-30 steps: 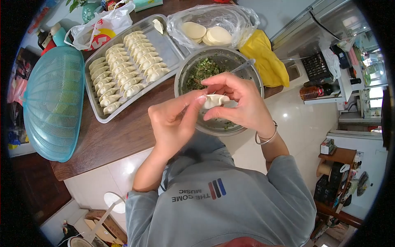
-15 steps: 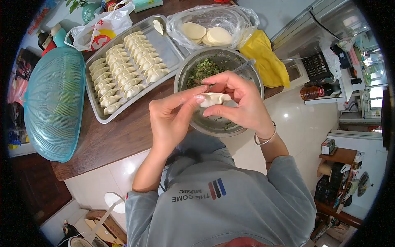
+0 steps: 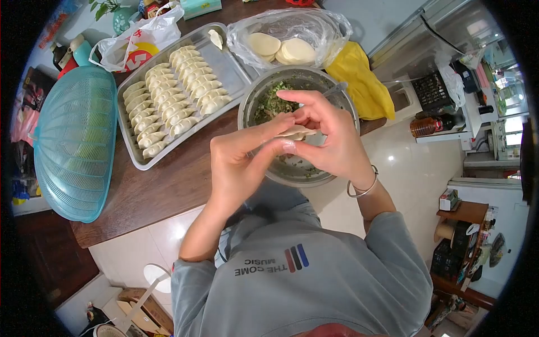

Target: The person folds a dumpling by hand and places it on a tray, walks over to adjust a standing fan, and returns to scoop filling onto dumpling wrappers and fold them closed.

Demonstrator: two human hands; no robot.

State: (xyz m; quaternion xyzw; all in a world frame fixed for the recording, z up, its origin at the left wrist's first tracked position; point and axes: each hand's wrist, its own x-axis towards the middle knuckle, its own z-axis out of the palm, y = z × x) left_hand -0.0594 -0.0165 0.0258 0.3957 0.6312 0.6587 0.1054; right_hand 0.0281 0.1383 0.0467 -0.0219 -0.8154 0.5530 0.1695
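Note:
Between my two hands, above the front of a metal bowl [image 3: 242, 121], is a pale folded dumpling [image 3: 296, 133]. My left hand [image 3: 247, 149] pinches it with thumb and fingertips from the left. Thumb and fingers of my right hand [image 3: 331, 132] close on it from the right, hiding part of it. Green chopped filling [image 3: 275, 104] lies in the bowl, where a spoon handle [image 3: 335, 89] leans at the right rim. Left of the bowl, a metal tray [image 3: 227, 67] carries rows of finished dumplings [image 3: 163, 90], plus a single dumpling [image 3: 215, 39] at its far corner.
Behind the bowl, a clear plastic bag [image 3: 325, 28] holds round wrappers [image 3: 296, 51]. A yellow cloth [image 3: 359, 81] lies at the bowl's right. A blue mesh cover [image 3: 76, 146] stands at the table's left, with a white plastic bag [image 3: 112, 48] behind it.
The dumpling has been turned so that it shows a thinner edge. My left hand has shifted right, and the fingers of both hands are closer together around it.

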